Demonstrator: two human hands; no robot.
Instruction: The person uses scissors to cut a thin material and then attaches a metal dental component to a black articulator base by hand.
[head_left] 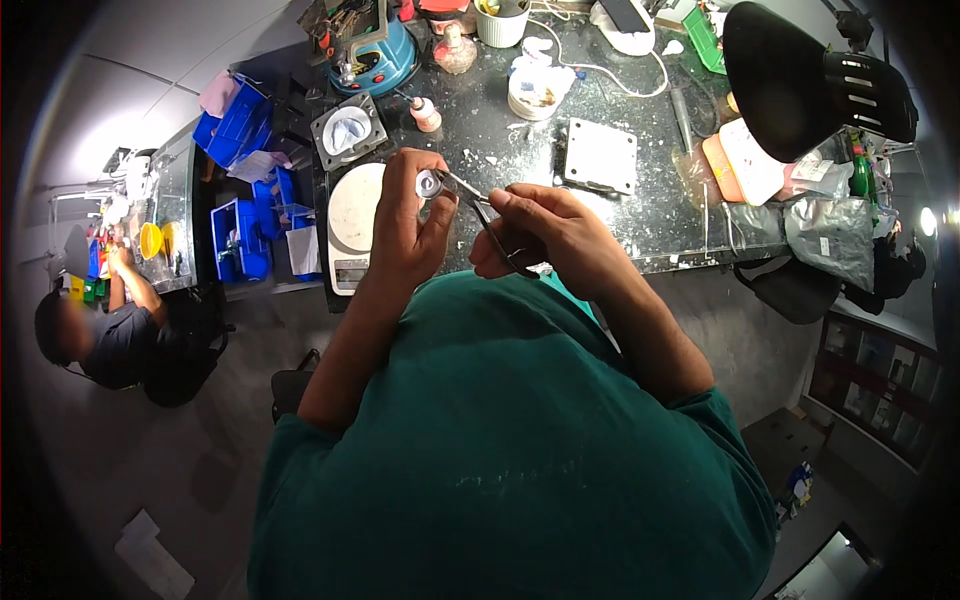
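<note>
Over the bench's near edge, my left hand [410,225] pinches a small round whitish piece [429,184] with a ring-like outline between thumb and fingers. My right hand [540,225] is closed on a scissors-like metal tool [486,218] with two slim legs. Its narrow tip reaches the edge of the round piece; whether it grips the piece I cannot tell. Beside my left hand lies a cream-coloured scale [355,215]. A square metal plate [600,157] rests to the right, beyond my right hand.
Farther back stand a small pinkish bottle [425,114], a white tub [535,92] and a blue machine [385,65]. A square metal mould [348,132] sits at left. A black lamp [775,85] overhangs the right side. Blue bins [240,238] and another person [110,335] are at left.
</note>
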